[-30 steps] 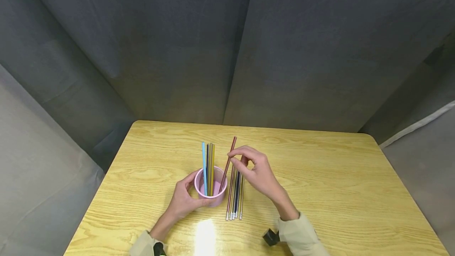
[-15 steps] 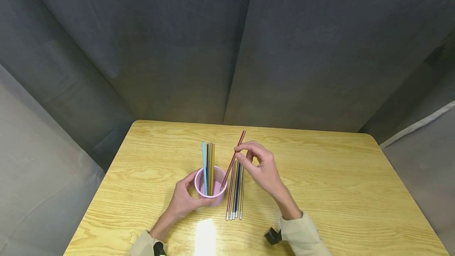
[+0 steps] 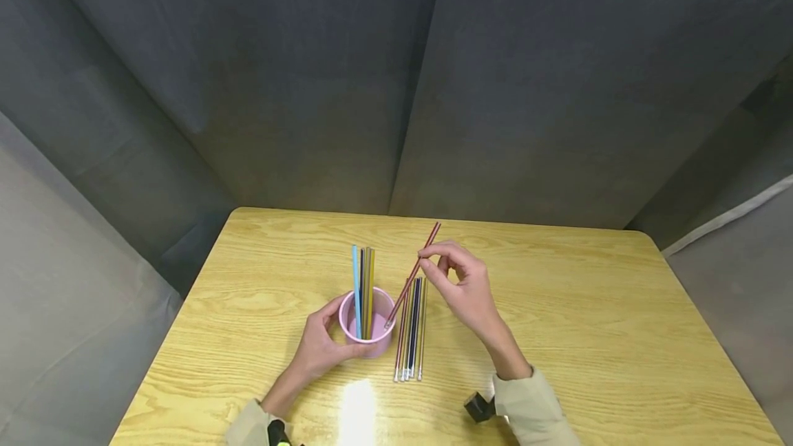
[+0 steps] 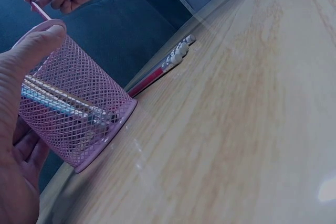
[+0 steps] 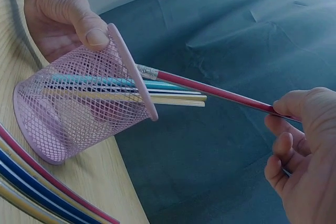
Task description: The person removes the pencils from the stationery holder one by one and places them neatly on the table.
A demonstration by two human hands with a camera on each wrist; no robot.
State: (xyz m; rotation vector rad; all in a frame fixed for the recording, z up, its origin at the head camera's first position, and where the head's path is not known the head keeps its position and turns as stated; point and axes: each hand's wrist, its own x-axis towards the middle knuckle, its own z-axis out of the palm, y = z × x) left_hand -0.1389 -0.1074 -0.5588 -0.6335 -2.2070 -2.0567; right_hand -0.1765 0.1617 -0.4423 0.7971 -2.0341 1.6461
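A pink mesh pencil cup [image 3: 383, 347] stands on the table with my left hand [image 3: 317, 346] curved round its side, thumb at the rim in both wrist views. Inside lean a light blue pencil [image 3: 356, 270] and several others in dark and yellow tones [image 3: 371, 281]. My right hand [image 3: 466, 284] pinches a red pencil [image 5: 210, 88] near its upper end, between thumb and forefinger. This pencil slants down to the left, its eraser end just within the cup's mouth. A row of pencils [image 3: 413, 336] lies right of the cup, erasers toward me.
The wooden table [image 3: 557, 308] extends to both sides, its far edge near a dark grey curtain [image 3: 297, 122]. A small black object [image 3: 478, 407] sits beside the right sleeve [image 3: 534, 408]. Light glares off the table [image 3: 358, 408] before the cup.
My right hand has moved up and to the right with the red pencil, which slants more; its eraser end has risen inside the cup. The left hand and cup stay put.
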